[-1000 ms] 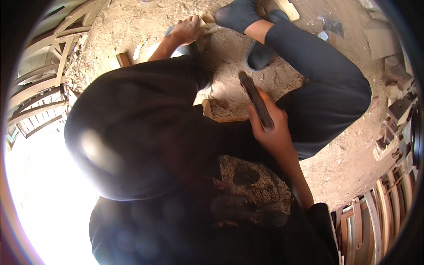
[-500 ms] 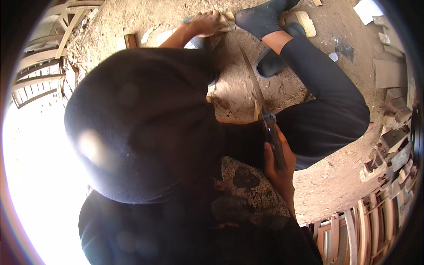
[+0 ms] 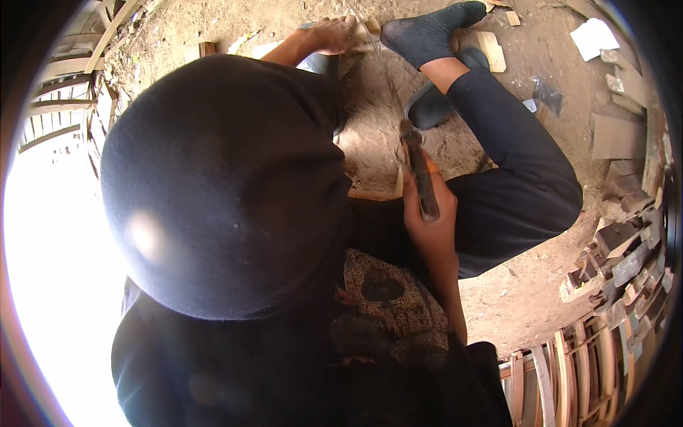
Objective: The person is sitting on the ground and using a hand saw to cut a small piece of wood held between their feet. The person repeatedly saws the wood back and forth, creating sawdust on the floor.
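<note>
At the near end, a saw point(image 3: 420, 174) is being held by its dark handle in the right hand point(image 3: 439, 206), whose grip is being closed around it. The blurred blade is being pointed away toward a pale piece of wood point(image 3: 369, 33) on the dirt floor point(image 3: 370, 146), between the left hand point(image 3: 333, 35) and a socked foot point(image 3: 418, 39). The left hand is being laid on the wood; whether its grip is being wrapped underneath cannot be told. By appearances, the wood is being sawn; a steadied piece and an even stroke are being called for, with fingers held off the blade. Farther off, a crumpled dark plastic sheet point(image 3: 546, 97) is being lit on the floor; whether a bag is being seen, with anything inside, cannot be told.
</note>
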`<state>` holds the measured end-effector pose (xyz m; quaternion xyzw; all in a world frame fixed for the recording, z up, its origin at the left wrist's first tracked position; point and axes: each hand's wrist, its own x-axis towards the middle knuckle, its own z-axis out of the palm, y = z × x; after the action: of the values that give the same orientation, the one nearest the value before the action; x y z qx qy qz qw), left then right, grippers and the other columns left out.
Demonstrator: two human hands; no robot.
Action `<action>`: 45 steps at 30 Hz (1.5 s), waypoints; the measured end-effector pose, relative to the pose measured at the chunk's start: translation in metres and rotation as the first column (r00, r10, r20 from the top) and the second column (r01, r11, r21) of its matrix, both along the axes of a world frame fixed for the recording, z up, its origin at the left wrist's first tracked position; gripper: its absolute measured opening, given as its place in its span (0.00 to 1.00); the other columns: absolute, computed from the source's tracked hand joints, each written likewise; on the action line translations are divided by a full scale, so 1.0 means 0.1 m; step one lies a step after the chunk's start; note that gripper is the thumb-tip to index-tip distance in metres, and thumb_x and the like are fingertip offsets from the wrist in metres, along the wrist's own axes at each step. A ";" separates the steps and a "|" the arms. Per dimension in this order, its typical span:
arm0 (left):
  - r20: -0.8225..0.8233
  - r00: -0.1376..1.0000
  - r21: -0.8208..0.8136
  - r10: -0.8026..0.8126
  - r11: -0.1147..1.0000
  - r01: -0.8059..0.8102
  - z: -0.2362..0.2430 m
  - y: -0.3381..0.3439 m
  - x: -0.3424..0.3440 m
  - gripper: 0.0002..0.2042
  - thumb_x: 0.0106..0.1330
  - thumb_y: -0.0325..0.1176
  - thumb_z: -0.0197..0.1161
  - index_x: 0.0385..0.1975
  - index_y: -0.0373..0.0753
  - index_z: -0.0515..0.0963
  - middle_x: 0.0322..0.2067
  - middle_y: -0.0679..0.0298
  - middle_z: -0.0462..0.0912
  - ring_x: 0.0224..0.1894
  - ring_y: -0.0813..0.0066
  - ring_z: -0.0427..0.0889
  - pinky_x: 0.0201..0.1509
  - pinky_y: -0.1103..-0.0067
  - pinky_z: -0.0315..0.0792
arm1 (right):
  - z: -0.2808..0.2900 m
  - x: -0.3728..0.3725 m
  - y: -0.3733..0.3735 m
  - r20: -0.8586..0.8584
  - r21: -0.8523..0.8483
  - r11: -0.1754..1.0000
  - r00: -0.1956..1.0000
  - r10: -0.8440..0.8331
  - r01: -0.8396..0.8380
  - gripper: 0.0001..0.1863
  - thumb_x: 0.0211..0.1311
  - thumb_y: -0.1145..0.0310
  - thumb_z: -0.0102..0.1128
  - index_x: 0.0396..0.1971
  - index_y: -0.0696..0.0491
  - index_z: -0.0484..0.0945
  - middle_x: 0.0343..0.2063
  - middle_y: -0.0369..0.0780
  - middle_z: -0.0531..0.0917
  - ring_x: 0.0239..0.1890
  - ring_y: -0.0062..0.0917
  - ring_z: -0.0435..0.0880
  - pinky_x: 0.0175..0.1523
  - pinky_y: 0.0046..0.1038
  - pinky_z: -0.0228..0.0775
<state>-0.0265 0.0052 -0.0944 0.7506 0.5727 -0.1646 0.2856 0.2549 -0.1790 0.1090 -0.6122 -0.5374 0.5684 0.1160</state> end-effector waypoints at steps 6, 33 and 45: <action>0.016 1.000 0.018 0.016 1.000 -0.016 -0.14 -0.03 -0.05 0.31 0.68 0.57 0.49 0.53 0.31 0.61 0.51 0.43 0.73 0.57 0.49 0.73 0.61 0.59 0.65 | 0.10 0.32 -0.35 0.069 0.347 0.930 0.992 0.103 -0.121 0.22 0.64 0.73 0.55 0.57 0.62 0.68 0.30 0.49 0.82 0.30 0.28 0.85 0.34 0.24 0.72; -0.064 0.997 0.302 0.054 0.953 -0.032 -0.20 -0.13 0.04 0.37 0.53 0.66 0.61 0.46 0.33 0.73 0.44 0.50 0.80 0.49 0.55 0.80 0.54 0.67 0.74 | 0.29 0.17 -0.16 0.073 0.184 0.977 0.992 0.100 -0.112 0.23 0.64 0.75 0.52 0.59 0.61 0.67 0.34 0.48 0.83 0.30 0.25 0.83 0.37 0.24 0.72; -0.044 0.996 0.235 0.080 0.970 -0.068 -0.09 -0.09 0.02 0.34 0.53 0.63 0.64 0.44 0.35 0.73 0.43 0.52 0.80 0.49 0.56 0.80 0.54 0.67 0.73 | 0.33 0.24 -0.39 0.095 0.292 0.947 0.989 0.111 -0.134 0.22 0.63 0.75 0.55 0.57 0.62 0.68 0.34 0.47 0.82 0.35 0.28 0.84 0.40 0.26 0.74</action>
<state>-0.0248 -0.0042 -0.1032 0.7523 0.6231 -0.1056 0.1861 0.2791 -0.2177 0.1417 -0.5746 -0.6578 0.4632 0.1503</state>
